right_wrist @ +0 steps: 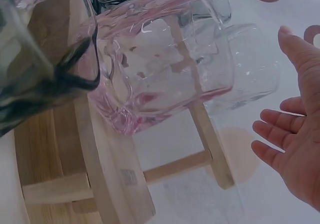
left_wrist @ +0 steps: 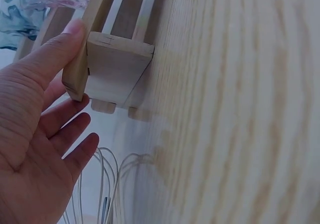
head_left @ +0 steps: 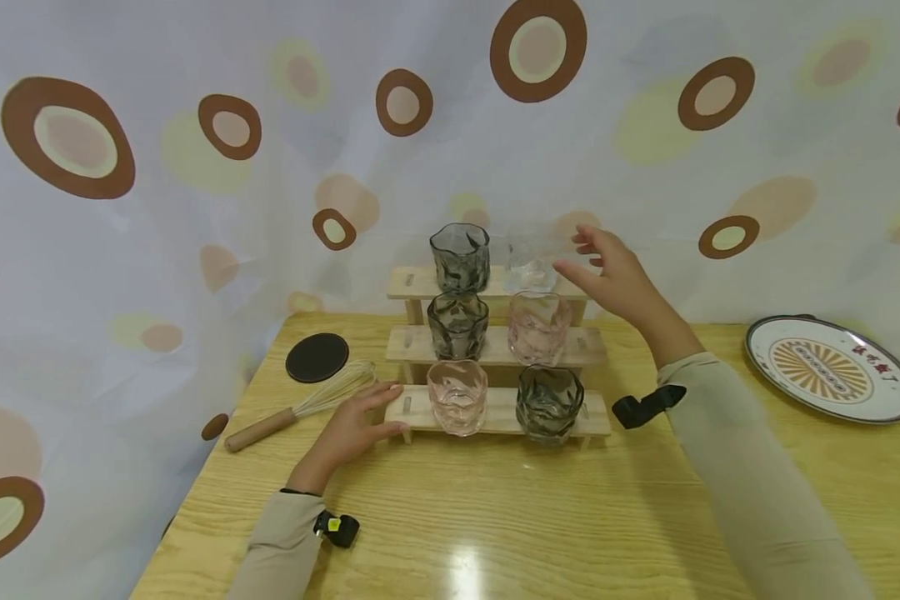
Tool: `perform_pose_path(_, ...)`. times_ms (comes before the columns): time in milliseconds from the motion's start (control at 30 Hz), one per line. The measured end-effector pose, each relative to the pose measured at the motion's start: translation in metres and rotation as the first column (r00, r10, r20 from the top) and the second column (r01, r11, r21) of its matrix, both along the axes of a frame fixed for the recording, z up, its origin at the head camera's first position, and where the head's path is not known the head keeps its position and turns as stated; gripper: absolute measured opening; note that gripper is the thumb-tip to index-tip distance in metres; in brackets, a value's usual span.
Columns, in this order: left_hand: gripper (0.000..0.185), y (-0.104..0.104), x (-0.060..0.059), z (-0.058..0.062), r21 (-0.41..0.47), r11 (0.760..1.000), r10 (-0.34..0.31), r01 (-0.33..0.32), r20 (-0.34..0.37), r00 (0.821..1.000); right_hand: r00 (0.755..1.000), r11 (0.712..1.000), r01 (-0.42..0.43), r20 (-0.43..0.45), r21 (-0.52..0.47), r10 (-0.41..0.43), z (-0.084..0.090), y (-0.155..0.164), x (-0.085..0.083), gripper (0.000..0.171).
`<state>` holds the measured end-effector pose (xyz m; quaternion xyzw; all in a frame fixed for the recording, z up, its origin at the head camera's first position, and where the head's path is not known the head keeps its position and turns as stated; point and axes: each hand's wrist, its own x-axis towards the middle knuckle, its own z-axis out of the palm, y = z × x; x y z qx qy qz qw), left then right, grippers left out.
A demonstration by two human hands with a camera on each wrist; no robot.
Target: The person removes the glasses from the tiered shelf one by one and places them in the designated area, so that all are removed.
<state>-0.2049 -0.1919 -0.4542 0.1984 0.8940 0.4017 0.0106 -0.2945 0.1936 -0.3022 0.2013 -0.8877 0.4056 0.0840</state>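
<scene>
A three-tier wooden stand [head_left: 495, 412] carries glass cups, two per tier. My left hand [head_left: 356, 427] grips the left end of its lowest board; in the left wrist view the thumb [left_wrist: 55, 53] lies along one side and fingertips meet the other. My right hand [head_left: 615, 275] is beside the clear cup [head_left: 532, 265] on the top tier, fingers spread and apart from it in the right wrist view. A grey cup [head_left: 460, 258] shares that tier. Mid-tier hold a dark cup [head_left: 457, 327] and a pink cup [head_left: 538, 329]; below are a pink cup [head_left: 457, 400] and a dark cup [head_left: 549, 404].
A whisk [head_left: 292, 415] with a wooden handle and a round black coaster [head_left: 317, 357] lie left of the stand. At the far right is a patterned plate [head_left: 832, 371]. A spotted cloth [head_left: 435, 167] hangs behind the wooden table [head_left: 450, 508].
</scene>
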Motion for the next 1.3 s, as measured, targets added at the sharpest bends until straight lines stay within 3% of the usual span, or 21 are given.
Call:
perform_pose_path(167, 0.063, 0.002, -0.001, 0.002, -0.015, 1.000, 0.000, 0.000, -0.006, 1.000, 0.997, 0.999, 0.005, 0.077, -0.032, -0.003, 0.000, -0.008, -0.008, 0.085)
perform_pose_path(400, 0.063, 0.003, 0.001, 0.001, -0.037, 0.999, 0.010, -0.008, 0.036, 0.999, 0.984, 0.998, 0.014, 0.177, -0.057, -0.003, -0.006, -0.015, -0.018, 0.093)
perform_pose_path(833, 0.063, 0.003, 0.001, 0.005, -0.067, 0.997, 0.034, -0.032, 0.035, 0.999, 0.973, 0.967, -0.040, 0.209, -0.252, 0.095, -0.008, -0.025, -0.029, 0.080)
perform_pose_path(1300, 0.063, 0.002, 0.000, 0.005, -0.074, 0.997, 0.038, -0.036, 0.038, 0.999, 0.975, 0.951, -0.067, 0.182, -0.303, 0.127, -0.011, -0.024, -0.035, 0.069)
